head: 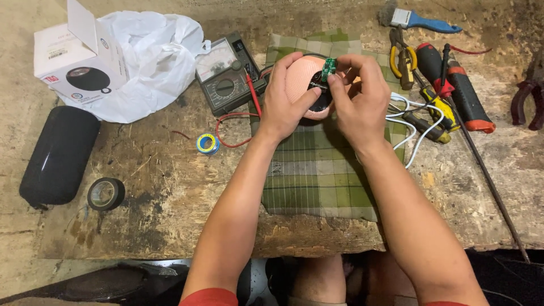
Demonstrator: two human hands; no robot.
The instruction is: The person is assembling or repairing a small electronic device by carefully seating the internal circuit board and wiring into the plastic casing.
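Head view, left to right: left hand (pixel 283 105) cupped around pink round speaker shell (pixel 301 85), fingers (pixel 290 63) curled over its rim. Small green circuit board (pixel 328 69) pinched between right hand (pixel 360 99) fingertips (pixel 335 81), above shell opening. Risk, as judged: thin leads tearing if board pulled; board slipping onto checked cloth (pixel 317 181).

A repair workshop: a scarred wooden bench (pixel 170 187) strewn with a multimeter (pixel 226 73), pliers (pixel 401 56), screwdrivers (pixel 464 90) (red-handled) and a solder spool (pixel 207 144)
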